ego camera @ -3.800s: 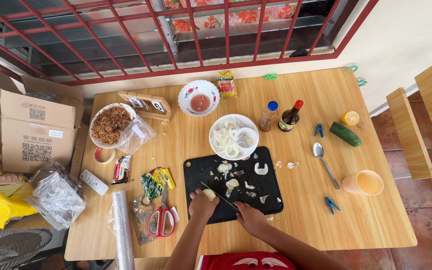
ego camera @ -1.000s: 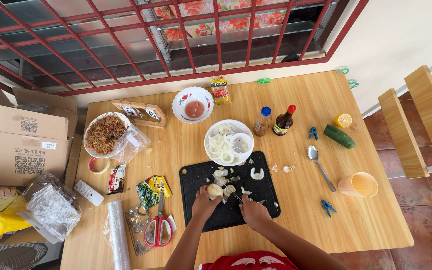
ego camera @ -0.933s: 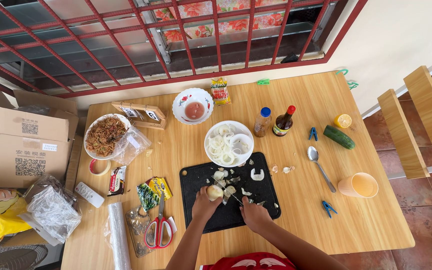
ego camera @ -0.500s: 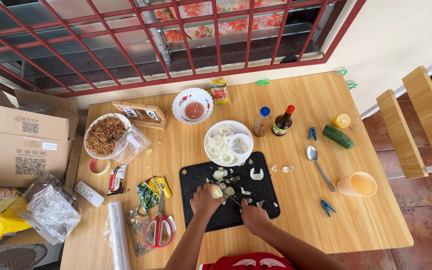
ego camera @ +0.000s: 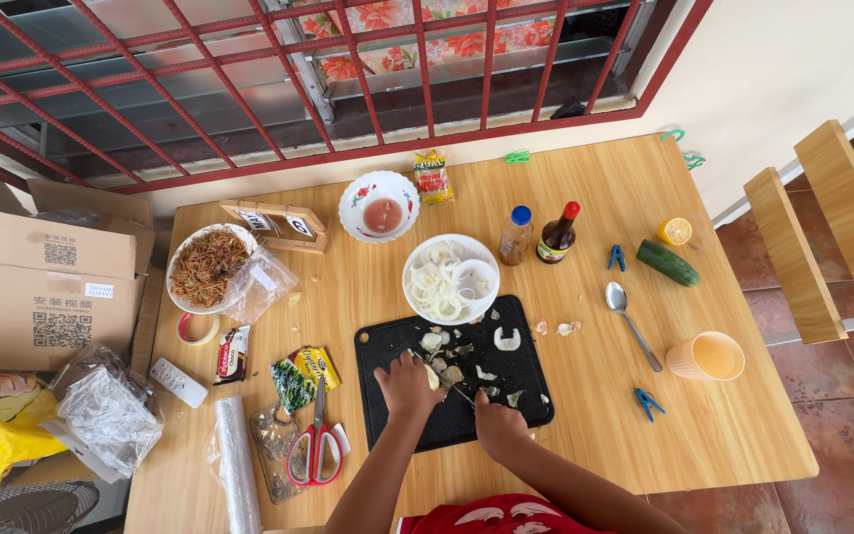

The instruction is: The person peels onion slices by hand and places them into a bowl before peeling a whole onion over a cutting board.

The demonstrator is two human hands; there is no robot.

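Both forearms reach up from the near edge, converging. The left hand (ego camera: pixel 408 383) is curled, knuckles up, fingers clamped downward. The right hand (ego camera: pixel 498 424) is fisted in a grip, just beside it.

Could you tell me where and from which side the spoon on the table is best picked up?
Grip the spoon by its thin handle, from above. It lies flat on the table, bowl toward the window, handle angled toward the orange cup, with room on both sides.
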